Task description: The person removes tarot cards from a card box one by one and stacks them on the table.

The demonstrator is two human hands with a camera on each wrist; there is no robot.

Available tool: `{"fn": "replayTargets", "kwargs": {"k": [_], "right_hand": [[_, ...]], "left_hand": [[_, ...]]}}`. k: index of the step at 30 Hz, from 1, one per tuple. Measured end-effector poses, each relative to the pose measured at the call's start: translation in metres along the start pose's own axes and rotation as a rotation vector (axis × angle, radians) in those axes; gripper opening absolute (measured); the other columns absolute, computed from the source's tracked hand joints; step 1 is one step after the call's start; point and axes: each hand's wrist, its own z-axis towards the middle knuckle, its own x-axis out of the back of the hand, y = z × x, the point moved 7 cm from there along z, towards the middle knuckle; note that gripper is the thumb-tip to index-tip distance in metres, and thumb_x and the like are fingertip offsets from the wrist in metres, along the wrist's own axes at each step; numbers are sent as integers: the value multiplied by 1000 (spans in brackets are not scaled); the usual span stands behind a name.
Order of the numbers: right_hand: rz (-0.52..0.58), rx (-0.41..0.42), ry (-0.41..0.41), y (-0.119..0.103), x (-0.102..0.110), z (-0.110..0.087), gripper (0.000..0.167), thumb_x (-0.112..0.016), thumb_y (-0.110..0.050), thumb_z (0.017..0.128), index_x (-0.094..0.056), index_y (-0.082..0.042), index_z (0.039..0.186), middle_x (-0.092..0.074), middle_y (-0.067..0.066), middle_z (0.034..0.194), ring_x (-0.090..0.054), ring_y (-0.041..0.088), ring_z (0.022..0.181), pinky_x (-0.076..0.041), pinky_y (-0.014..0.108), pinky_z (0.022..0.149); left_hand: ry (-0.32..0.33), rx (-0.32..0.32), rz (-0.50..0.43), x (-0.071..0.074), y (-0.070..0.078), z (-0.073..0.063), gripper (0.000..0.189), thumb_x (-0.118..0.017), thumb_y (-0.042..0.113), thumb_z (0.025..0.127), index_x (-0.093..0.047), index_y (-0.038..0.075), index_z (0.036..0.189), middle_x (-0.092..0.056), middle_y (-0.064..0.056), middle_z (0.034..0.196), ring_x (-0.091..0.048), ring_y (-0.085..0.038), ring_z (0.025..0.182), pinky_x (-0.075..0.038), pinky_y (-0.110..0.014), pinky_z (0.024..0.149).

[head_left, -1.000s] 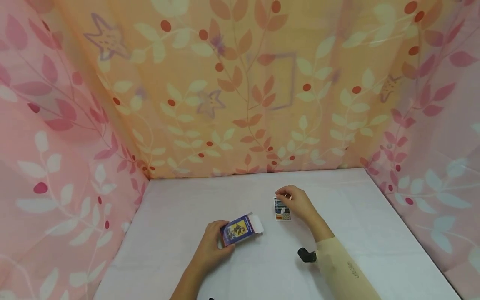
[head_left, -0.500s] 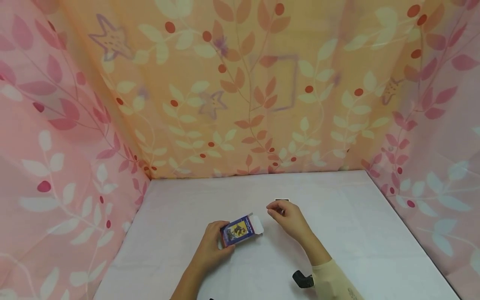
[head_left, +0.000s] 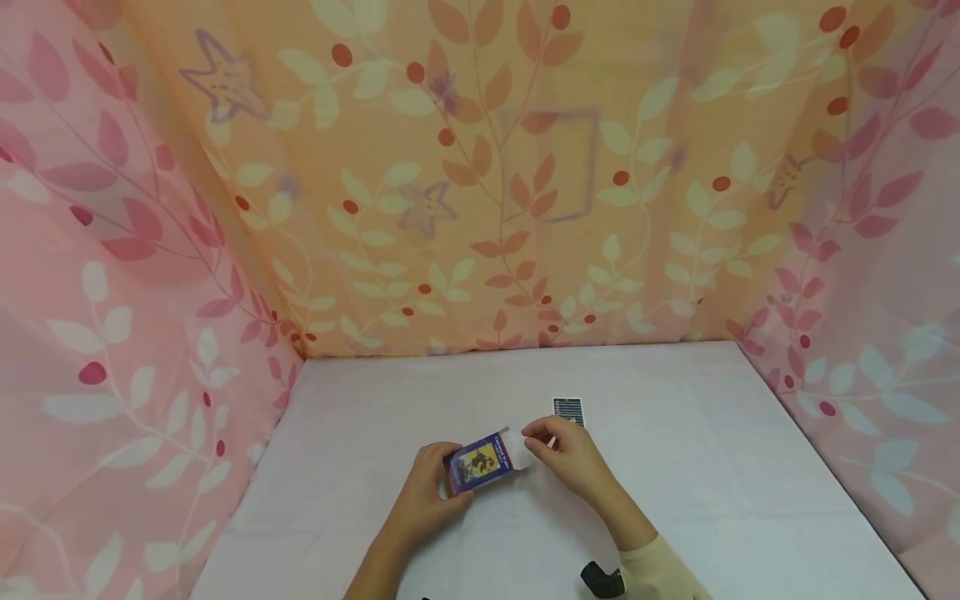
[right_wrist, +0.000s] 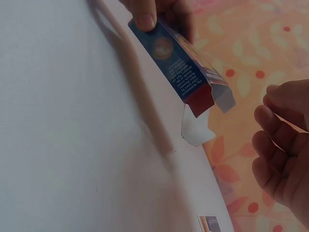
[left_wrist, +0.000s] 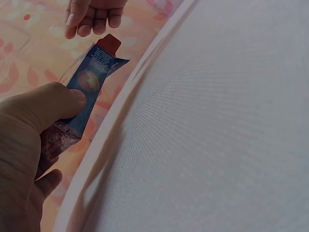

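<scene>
My left hand (head_left: 429, 487) grips a small purple-blue card box (head_left: 477, 463) with a yellow picture on its front. The box is tilted, its open end and loose flaps facing right. In the left wrist view the thumb presses the narrow blue side. My right hand (head_left: 570, 458) hovers just beside the flaps, fingers loosely bent and nothing between them. In the right wrist view a gap shows between its fingertips (right_wrist: 263, 116) and the box's flaps. Behind the right hand lies a striped picture card (head_left: 567, 407), partly hidden by that hand.
A white cloth covers the table (head_left: 375, 400). Patterned fabric (head_left: 465, 167) hangs at the back and both sides. A black curved piece (head_left: 602, 580) sits beside the right sleeve (head_left: 660, 571).
My right hand has moved left and nearer to me, from over the card to beside the box's open end. The left hand and box have stayed nearly still.
</scene>
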Motion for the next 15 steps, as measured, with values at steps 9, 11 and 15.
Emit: {"fn": "replayTargets", "kwargs": {"k": [9,11,15], "right_hand": [[27,-41,-22,9,-9,-1,10,-76,-20,93,-75,-22,103,-70,-13,91,-60,6,79,-53,21,67],[34,-45,-26,13,-11,-2,10,-76,-20,93,-75,-20,104,-71,-13,91,-61,6,79,-53,22,67],[47,-42,-35,17,-15,-2,10,-76,-20,93,-75,-19,103,-72,-12,91,-62,6,78,-54,22,67]], "left_hand": [[15,-20,-2,3,4,0,79,-93,29,70,-55,23,139,-54,15,135,-49,-10,131,-44,-45,117],[13,-17,-9,3,4,0,78,-93,28,70,-55,24,138,-54,15,135,-48,-9,131,-44,-44,117],[9,-2,-18,3,3,0,78,-93,28,69,-56,25,138,-54,16,135,-48,-8,131,-43,-45,118]]}}
